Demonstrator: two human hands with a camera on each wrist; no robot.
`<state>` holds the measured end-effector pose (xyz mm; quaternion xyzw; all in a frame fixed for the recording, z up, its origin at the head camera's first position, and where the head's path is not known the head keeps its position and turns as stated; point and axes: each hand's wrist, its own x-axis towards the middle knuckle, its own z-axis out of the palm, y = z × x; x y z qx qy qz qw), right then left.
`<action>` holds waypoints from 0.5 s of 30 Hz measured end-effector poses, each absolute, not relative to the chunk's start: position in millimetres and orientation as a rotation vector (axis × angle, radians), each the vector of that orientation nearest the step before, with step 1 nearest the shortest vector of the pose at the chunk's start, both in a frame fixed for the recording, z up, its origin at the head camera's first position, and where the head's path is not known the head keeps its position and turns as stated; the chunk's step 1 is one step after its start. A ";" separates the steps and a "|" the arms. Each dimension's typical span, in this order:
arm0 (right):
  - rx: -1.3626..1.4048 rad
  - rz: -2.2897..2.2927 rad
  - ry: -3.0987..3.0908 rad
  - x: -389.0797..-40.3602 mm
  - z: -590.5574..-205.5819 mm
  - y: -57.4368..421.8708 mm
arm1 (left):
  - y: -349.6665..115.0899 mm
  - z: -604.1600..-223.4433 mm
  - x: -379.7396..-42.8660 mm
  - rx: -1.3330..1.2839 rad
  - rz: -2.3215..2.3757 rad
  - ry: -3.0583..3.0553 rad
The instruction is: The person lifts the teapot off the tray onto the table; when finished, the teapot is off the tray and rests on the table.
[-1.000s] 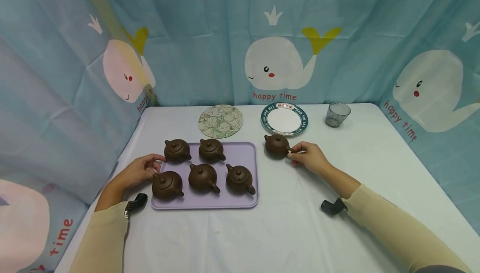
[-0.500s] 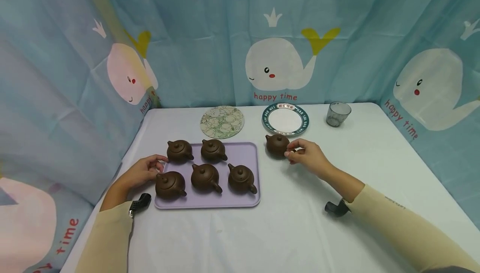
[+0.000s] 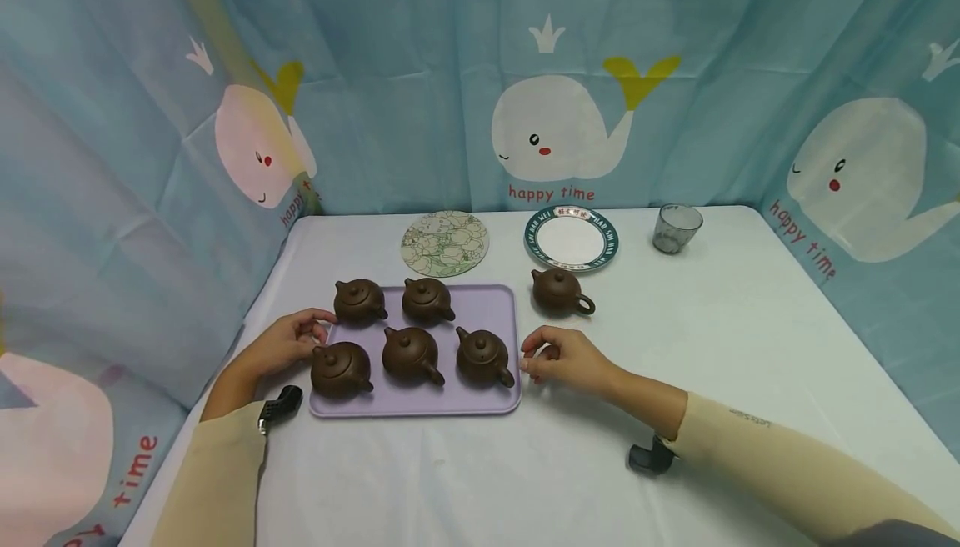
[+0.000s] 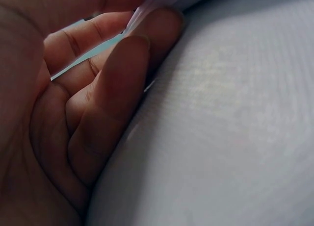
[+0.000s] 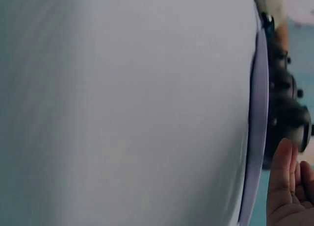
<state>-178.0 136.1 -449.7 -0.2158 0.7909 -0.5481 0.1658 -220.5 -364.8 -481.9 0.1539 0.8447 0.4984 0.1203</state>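
A lilac tray (image 3: 450,401) carries several small brown clay teapots, among them a front right teapot (image 3: 480,355). My left hand (image 3: 283,343) grips the tray's left rim; its curled fingers (image 4: 117,88) meet the lilac edge in the left wrist view. Beside the right rim, my right hand (image 3: 573,359) holds nothing, its fingers loosely bent and their tips right at the edge. From the right wrist, the fingers (image 5: 282,172) show close to the tray rim (image 5: 260,113) and a dark teapot. One lone teapot (image 3: 557,290) stands on the table beyond the right hand, handle pointing right.
Behind the tray lies a round, green-patterned mat (image 3: 445,244). A plate with a green rim (image 3: 531,238) is behind the lone teapot, and a grey glass (image 3: 677,228) stands at the back right. Blue whale-print curtains (image 3: 390,113) enclose the white table (image 3: 420,489).
My right hand has let go of the lone teapot's handle and come nearer and left to the tray's right edge. The left hand stays at the left rim.
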 end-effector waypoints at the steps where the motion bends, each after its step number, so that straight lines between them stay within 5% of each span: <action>1: -0.628 -1.562 2.241 -176.5 -450.4 133.5 | -364.5 -481.1 -220.1 0.455 1.453 2.467; 15: -0.607 -1.563 2.175 -167.3 -459.3 108.2 | -362.9 -479.1 -218.8 0.416 1.426 2.479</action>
